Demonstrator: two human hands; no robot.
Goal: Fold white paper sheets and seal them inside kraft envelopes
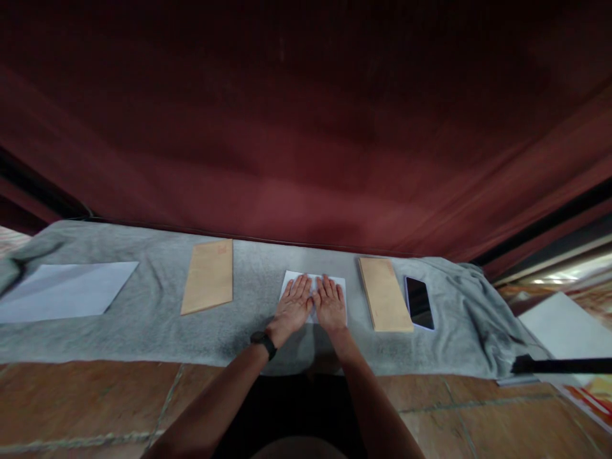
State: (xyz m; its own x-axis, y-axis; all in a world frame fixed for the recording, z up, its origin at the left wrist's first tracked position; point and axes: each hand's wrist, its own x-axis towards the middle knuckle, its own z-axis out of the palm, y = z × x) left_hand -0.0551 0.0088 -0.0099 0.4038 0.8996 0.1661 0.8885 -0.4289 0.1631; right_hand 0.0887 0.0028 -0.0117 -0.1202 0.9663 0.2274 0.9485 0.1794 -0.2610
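Both of my hands lie flat on a small white sheet of paper [341, 285] at the middle of the grey cloth. My left hand [294, 306], with a dark watch on its wrist, covers the paper's left half, fingers stretched forward. Beside it, my right hand [329, 303] presses on the right half, fingers slightly spread. The thumbs are close together. Much of the paper is hidden under the palms. A brown envelope [209, 277] lies to the left, and a stack of brown envelopes [385, 294] lies to the right.
A grey cloth [258, 280] covers the low surface. A larger white sheet [71, 290] lies at far left; a dark-screened phone [419, 303] lies right of the stack. Red fabric [296, 210] rises behind. White paper [568, 328] and a black strap [564, 365] are at far right.
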